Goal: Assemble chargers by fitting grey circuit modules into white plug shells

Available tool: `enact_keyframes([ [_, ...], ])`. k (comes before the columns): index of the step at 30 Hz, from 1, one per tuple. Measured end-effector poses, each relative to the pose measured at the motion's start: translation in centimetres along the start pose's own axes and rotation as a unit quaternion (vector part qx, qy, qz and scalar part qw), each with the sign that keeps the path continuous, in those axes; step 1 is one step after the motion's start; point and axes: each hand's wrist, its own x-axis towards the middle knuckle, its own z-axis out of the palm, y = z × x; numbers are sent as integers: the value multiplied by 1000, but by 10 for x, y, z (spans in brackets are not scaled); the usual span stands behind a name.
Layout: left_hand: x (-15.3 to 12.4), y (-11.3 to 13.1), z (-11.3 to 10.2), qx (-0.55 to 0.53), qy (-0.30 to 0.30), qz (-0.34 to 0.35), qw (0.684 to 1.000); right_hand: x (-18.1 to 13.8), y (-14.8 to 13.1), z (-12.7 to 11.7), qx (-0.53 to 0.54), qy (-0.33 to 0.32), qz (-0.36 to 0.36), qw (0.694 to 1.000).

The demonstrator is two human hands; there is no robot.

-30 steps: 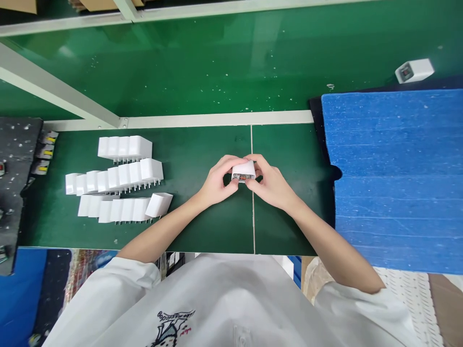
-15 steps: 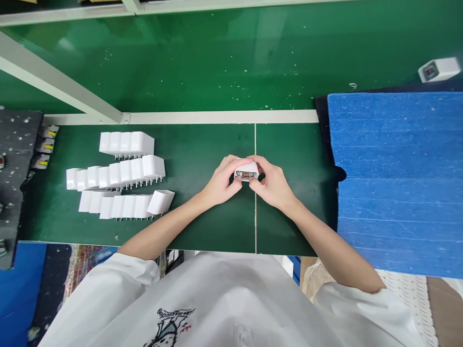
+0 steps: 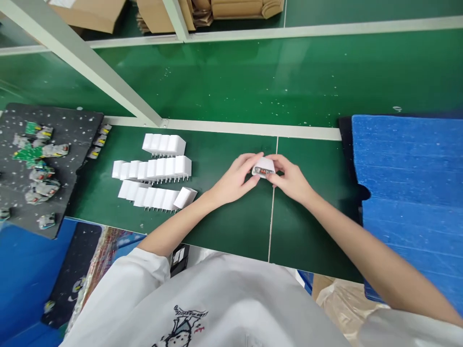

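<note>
White block-shaped plastic housings [image 3: 155,169] are being borne in rows by the green table [image 3: 224,231]. By the left hand [image 3: 237,178], a white open-ended plastic housing [image 3: 265,164] is being gripped over it, the far side being held by the right hand [image 3: 290,177], fingers drawn in to its width. Fitting or checking is apparently being done; steady two-sided support is being called for.

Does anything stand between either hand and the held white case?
Nothing visible: the left hand and the right hand both hold the white case directly. The other white cases sit apart, to the left.
</note>
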Motion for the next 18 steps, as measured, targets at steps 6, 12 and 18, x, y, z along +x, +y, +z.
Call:
enact_keyframes([
  [6, -12, -9, -74, 248, 129, -196, 940, 114, 20, -45, -210, 187, 20, 959],
  [12, -2, -3, -121, 429, 45, -409, 804, 177, 11, -71, -363, 222, 115, 898],
  [18, 8, -4, -136, 443, -20, -476, 759, 116, 6, -125, -438, 227, 121, 861],
])
